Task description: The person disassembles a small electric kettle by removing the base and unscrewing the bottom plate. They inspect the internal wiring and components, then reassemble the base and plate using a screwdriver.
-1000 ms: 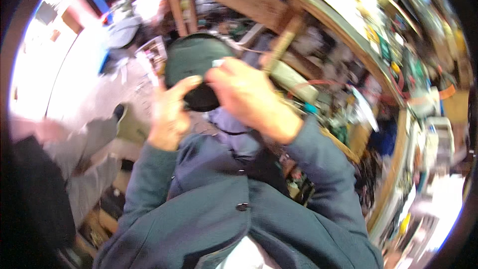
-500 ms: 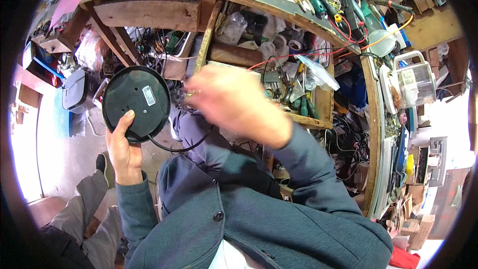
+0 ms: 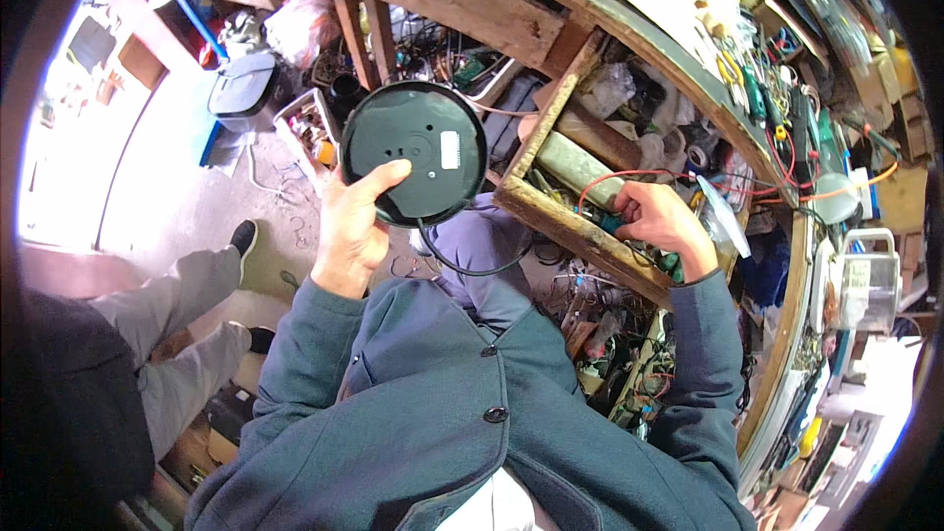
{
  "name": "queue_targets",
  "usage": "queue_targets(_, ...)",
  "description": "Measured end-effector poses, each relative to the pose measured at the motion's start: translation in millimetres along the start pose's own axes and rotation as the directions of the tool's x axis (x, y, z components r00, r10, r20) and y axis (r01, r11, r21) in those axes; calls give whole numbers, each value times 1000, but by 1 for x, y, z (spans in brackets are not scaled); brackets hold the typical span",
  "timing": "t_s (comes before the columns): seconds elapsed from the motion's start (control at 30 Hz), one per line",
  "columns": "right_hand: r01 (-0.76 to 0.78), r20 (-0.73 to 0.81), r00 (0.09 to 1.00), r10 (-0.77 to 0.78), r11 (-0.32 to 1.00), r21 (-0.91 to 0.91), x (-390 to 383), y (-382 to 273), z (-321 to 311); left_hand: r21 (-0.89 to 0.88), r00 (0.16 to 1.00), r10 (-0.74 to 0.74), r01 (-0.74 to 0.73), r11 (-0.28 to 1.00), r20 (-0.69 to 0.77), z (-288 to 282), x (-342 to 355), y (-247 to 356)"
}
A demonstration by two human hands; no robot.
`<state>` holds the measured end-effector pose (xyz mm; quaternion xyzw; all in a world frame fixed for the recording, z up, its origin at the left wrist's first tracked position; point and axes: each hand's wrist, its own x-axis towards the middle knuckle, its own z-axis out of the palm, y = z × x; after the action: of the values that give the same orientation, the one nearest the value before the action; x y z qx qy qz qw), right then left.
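Note:
My left hand (image 3: 356, 226) holds up a round black base (image 3: 398, 118), its flat underside turned toward me. The thumb lies on this face, and the fingers are hidden behind it. A white label and small holes show there. From its lower edge a black cord (image 3: 470, 267) curves off to the right. My right hand (image 3: 667, 223) reaches into an open wooden drawer (image 3: 580, 241) of mixed tools. Its fingers are curled together near a teal handle (image 3: 612, 222); what they grip, if anything, is hidden.
Hand tools and wires lie on the bench (image 3: 688, 49) above the drawer. A clear plastic container (image 3: 867, 285) with a handle stands at the right. Further left are a grey lidded bin (image 3: 246, 88) and a small box (image 3: 310, 133) of odds and ends. Another person's legs (image 3: 192, 285) show at the left.
My right hand has moved from beside the base, rightward and down into the drawer. The left hand still holds the base. The whole view has swung to the left.

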<state>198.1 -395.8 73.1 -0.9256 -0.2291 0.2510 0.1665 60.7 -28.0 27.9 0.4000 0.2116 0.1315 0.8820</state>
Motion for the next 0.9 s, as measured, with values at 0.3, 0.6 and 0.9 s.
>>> queue_targets(0.3, 99, 93, 991, -93, 993, -67, 6, -3, -15, -31, 998, -58, 58, 998, 1, 3, -5, -8)
queue_targets(0.6, 206, -519, 850, -89, 963, 173, -23, -102, -22, -18, 999, -35, 35, 999, 8, 8, -7, -10)
queue_targets(0.9, 614, -538, 680, -498, 788, 47, -1, -166, 32, 39, 1000, 22, -23, 999, 9, 12, -13, -10)
